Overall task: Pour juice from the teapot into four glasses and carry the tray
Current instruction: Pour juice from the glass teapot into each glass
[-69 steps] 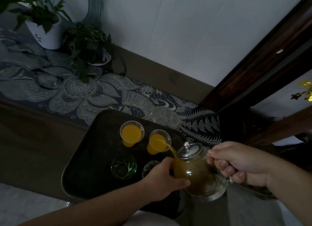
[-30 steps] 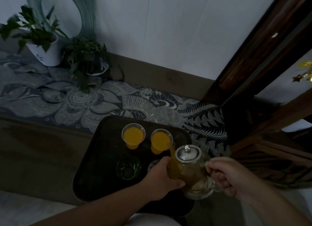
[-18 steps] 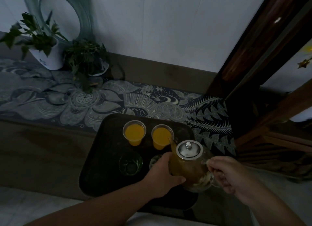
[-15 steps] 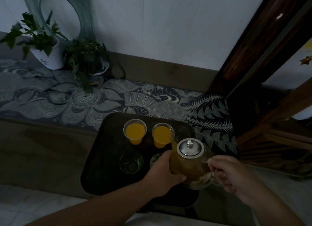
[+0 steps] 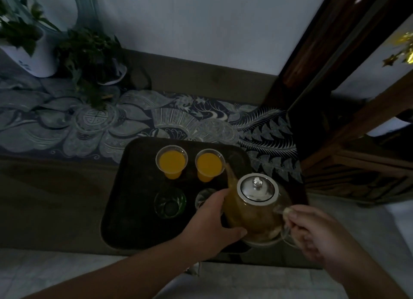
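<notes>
Glass teapot (image 5: pixel 254 211) above near right corner of dark tray (image 5: pixel 134 209); right hand (image 5: pixel 317 236) curled round handle; left hand (image 5: pixel 212 222) cupping belly, likely steadying weight; spout near second full glass (image 5: pixel 209 164); green glass (image 5: pixel 169 202) empty, awaiting juice.

Clear glass teapot (image 5: pixel 252 211), shiny metal lid (image 5: pixel 257 188); matt dark tray (image 5: pixel 125 200); patterned cloth (image 5: pixel 93 124).
</notes>
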### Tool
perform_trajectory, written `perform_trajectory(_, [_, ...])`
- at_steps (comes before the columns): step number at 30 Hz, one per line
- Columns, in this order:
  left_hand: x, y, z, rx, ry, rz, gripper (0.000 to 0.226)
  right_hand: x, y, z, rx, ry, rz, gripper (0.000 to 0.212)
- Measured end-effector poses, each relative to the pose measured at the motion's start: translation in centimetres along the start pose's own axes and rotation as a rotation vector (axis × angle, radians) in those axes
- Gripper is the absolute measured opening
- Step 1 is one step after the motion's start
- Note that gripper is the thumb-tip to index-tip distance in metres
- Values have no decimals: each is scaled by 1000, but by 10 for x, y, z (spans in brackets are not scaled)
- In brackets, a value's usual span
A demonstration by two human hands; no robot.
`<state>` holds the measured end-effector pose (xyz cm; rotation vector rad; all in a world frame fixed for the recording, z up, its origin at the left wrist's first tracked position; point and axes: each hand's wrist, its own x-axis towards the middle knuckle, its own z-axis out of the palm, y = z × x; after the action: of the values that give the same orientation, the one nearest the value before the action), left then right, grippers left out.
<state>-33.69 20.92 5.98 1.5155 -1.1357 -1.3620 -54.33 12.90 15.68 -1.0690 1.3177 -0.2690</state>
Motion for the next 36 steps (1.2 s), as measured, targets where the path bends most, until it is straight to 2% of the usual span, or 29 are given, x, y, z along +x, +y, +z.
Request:
perform_trajectory(5, [-9, -7, -10, 14, -90, 18, 89, -23, 8, 20, 85, 58, 31, 35])
perform_trajectory(14, [-22, -25, -22, -1, -202, 25, 95, -52, 19, 59, 164, 176, 95, 39])
perform_trajectory(19, [-27, -29, -28, 0, -285, 25, 82, -63, 29, 73, 222, 224, 111, 40])
perform_trajectory(23, [-29, -35, -31, 15, -332, 30, 90, -67, 34, 82, 237, 243, 123, 35])
perform_trajectory(25, [-32, -35, -33, -24, -356, 28, 85, -68, 37, 86, 243, 243, 116, 31])
perform_trajectory(28, [-38, -35, -35, -55, -366, 62, 74, -67, 40, 91, 227, 235, 109, 32])
perform_trajectory(36, [-47, -44, -36, -73, -362, 7, 70, -64, 43, 97, 190, 212, 147, 34])
